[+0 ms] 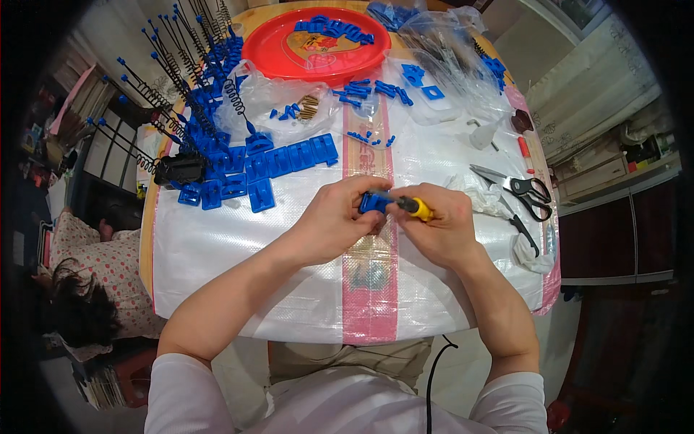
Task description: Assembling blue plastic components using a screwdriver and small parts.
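While the left hand (334,220) pinches a blue part (373,202) at frame centre, the right hand (442,224) grips a yellow-handled screwdriver (410,205). Screwdriver axis runs left-right, tip touching the part.

A round wooden table (147,239) was covered by a white woven sheet (238,289), on which lay a red tray (264,50), blue plastic parts (289,155) and scissors (524,192).

Left hand (334,220) gripping small blue plastic part (372,202), right hand (442,224) holding yellow-handled screwdriver (413,207) against it, white woven sheet (238,267) beneath, blue parts row (289,158) beyond, scissors (524,192) right, red tray (316,45) far edge
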Motion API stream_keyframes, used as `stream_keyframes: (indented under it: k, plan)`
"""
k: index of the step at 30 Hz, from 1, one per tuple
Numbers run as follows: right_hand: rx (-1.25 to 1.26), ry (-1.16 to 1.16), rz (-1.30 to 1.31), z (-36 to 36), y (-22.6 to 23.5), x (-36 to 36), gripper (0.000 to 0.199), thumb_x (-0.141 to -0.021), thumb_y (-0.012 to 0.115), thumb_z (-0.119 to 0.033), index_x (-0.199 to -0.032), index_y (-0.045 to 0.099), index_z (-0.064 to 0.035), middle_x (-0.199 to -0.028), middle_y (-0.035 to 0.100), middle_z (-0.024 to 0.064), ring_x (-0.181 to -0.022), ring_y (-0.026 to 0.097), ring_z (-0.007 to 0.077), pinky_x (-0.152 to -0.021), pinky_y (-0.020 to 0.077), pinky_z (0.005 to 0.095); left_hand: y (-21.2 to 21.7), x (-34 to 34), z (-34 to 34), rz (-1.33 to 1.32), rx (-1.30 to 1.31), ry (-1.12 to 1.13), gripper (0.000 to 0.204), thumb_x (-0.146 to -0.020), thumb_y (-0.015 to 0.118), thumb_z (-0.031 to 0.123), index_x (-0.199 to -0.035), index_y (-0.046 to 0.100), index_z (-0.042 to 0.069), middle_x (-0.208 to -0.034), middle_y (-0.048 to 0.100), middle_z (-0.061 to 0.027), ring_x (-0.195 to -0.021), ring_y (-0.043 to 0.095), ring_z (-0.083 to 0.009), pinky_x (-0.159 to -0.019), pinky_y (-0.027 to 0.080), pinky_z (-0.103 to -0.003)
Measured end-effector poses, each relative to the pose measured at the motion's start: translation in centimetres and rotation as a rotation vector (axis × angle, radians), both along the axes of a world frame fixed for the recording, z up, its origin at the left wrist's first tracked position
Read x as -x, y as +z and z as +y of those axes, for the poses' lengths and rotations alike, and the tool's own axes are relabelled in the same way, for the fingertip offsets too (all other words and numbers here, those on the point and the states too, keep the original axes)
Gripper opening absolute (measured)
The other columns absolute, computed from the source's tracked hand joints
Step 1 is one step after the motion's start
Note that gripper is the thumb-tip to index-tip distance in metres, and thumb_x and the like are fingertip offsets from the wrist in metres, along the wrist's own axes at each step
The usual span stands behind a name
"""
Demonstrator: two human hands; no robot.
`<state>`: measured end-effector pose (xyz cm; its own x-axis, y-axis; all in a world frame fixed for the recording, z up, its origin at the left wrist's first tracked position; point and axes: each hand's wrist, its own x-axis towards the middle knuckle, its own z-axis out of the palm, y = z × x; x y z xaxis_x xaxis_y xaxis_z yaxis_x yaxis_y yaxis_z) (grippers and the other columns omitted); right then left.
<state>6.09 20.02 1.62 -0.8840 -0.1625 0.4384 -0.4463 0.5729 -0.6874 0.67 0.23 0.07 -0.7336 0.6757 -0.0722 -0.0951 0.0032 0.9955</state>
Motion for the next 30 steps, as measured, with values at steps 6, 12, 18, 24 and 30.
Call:
stream_keyframes:
  k: [6, 12, 18, 24, 30]
  plan:
    - [0.045, -0.075, -0.054, -0.3, 0.4, 0.1, 0.02, -0.08, 0.075, -0.002, -0.1, 0.071, -0.0025, -0.082, 0.071, 0.011, -0.068, 0.068, 0.0197, -0.061, 0.0518, 0.0288, -0.5, 0.4, -0.1, 0.04, -0.003, -0.033, 0.04, -0.087, 0.061, -0.003, -0.126, 0.057, -0.006, -0.099, 0.067, -0.0099, -0.086, 0.064, -0.0103, -0.075, 0.053, -0.027]
    - [0.065, -0.165, -0.076, -0.8, 0.9, 0.0, 0.017, -0.084, 0.074, -0.004, -0.1, 0.071, -0.0013, -0.08, 0.07, 0.01, -0.069, 0.067, 0.0137, -0.061, 0.0511, 0.0276, -0.3, 0.4, -0.1, 0.073, 0.058, -0.029, 0.043, -0.088, 0.06, -0.001, -0.13, 0.055, -0.005, -0.1, 0.067, -0.0094, -0.087, 0.064, -0.0117, -0.077, 0.053, -0.027]
    - [0.156, -0.276, -0.079, -0.1, 0.3, 0.4, 0.018, -0.091, 0.069, -0.011, -0.104, 0.066, 0.0008, -0.075, 0.066, 0.0086, -0.065, 0.06, 0.0127, -0.062, 0.0485, 0.0272, -0.3, 0.4, 0.0, -0.115, -0.102, 0.007, 0.03, -0.096, 0.056, 0.0, -0.126, 0.054, -0.004, -0.102, 0.063, -0.0075, -0.083, 0.065, -0.0123, -0.074, 0.054, -0.025]
    - [0.052, -0.496, -0.057, 3.2, -0.1, 1.9, 0.024, -0.096, 0.056, -0.016, -0.108, 0.059, 0.0033, -0.086, 0.063, 0.0166, -0.075, 0.061, 0.0259, -0.072, 0.0491, 0.0384, -0.8, 2.0, -0.7, -0.262, -0.206, 0.111, 0.029, -0.102, 0.052, 0.006, -0.13, 0.053, -0.001, -0.113, 0.062, -0.0114, -0.088, 0.069, -0.0189, -0.076, 0.058, -0.028]
    - [-0.226, -0.533, -0.041, 3.7, -0.4, 2.1, 0.021, -0.089, 0.061, -0.011, -0.106, 0.061, 0.0021, -0.099, 0.063, 0.02, -0.091, 0.062, 0.0379, -0.08, 0.049, 0.0458, -0.6, 1.9, -0.5, -0.294, -0.293, 0.136, 0.04, -0.097, 0.053, -0.002, -0.137, 0.049, 0.0, -0.121, 0.061, -0.0134, -0.098, 0.07, -0.0225, -0.083, 0.058, -0.03]
